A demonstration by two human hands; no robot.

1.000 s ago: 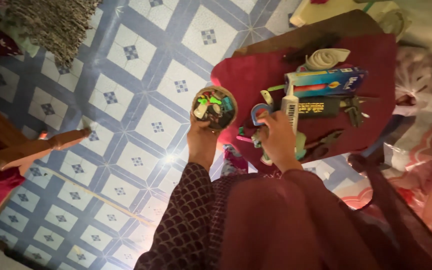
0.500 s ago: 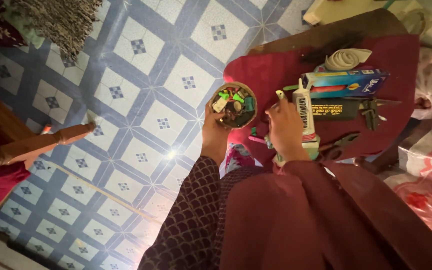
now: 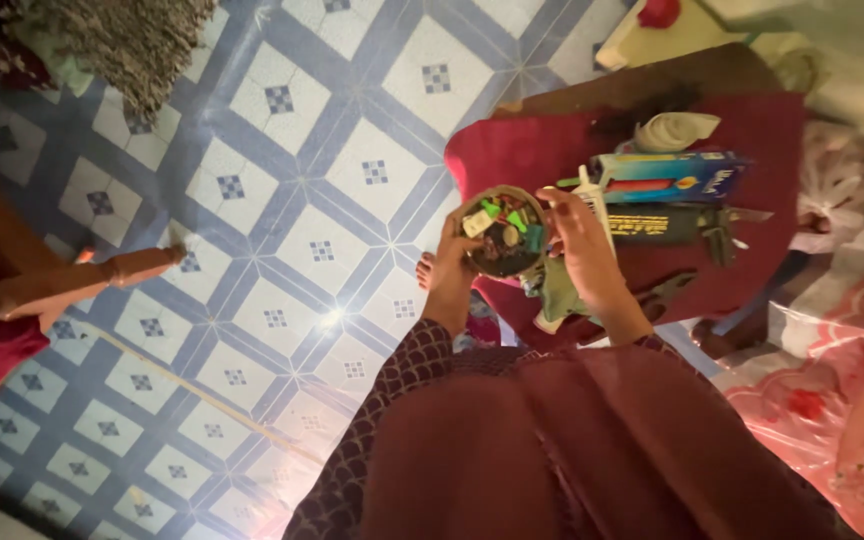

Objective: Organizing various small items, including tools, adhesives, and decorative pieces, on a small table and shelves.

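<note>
- While the left hand (image 3: 455, 268) cups a small round bowl (image 3: 503, 232) from below and the side, fingers wrapped on its rim, the bowl sits raised above the tiled floor (image 3: 282, 180), just beside the table edge.
- Small bits in green, white and teal fill the bowl.
- At the bowl's right rim is the right hand (image 3: 584, 250), fingertips bent toward it; whether they pinch anything cannot be told.
- Just behind that hand stands a white glue tube (image 3: 592, 200).
- Beyond it, on the dark red cloth (image 3: 522, 150) covering the table, lie a blue box (image 3: 667, 177), a black box (image 3: 652, 223) and a roll of pale tape (image 3: 674, 130).
</note>
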